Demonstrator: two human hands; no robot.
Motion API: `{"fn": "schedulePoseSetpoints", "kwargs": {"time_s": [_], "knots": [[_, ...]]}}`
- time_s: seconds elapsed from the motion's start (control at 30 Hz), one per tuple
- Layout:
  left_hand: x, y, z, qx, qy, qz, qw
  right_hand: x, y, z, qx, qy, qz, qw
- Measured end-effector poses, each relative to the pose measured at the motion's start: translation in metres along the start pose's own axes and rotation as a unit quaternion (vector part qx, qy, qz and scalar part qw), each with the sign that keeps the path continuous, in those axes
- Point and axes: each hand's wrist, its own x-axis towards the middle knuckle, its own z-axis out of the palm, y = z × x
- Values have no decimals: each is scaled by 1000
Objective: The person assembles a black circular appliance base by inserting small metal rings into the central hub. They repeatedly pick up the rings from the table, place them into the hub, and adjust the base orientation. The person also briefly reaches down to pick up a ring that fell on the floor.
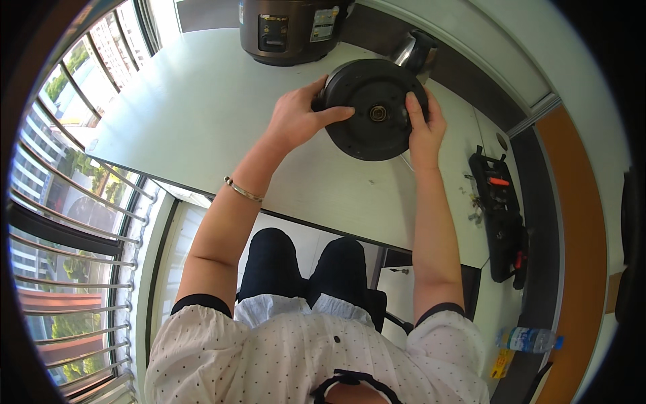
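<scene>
Both hands hold up a round black kettle base, its flat face toward me. A ring-shaped metal connector sits in its middle. My left hand grips the left rim, with the thumb laid across the face. On the right rim, my right hand is closed round the edge with its thumb on the face. The other fingers of both hands are mostly hidden behind it. Just beyond its upper right is a shiny metal and black part; whether it joins the base I cannot tell.
A dark brown electric cooker stands at the far side of the pale table. To the right lies an open black tool case with small loose metal parts beside it. A water bottle is at lower right. Barred windows line the left.
</scene>
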Motion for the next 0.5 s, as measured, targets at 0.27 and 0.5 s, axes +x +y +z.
{"fn": "schedulePoseSetpoints", "kwargs": {"time_s": [0.27, 0.5], "knots": [[0, -8, 8, -19, 40, 17, 999, 1, -2, -1, -35, 0, -22, 999], [-2, -5, 6, -15, 44, 42, 998, 3, -4, -2, -46, -8, -65, 997]]}}
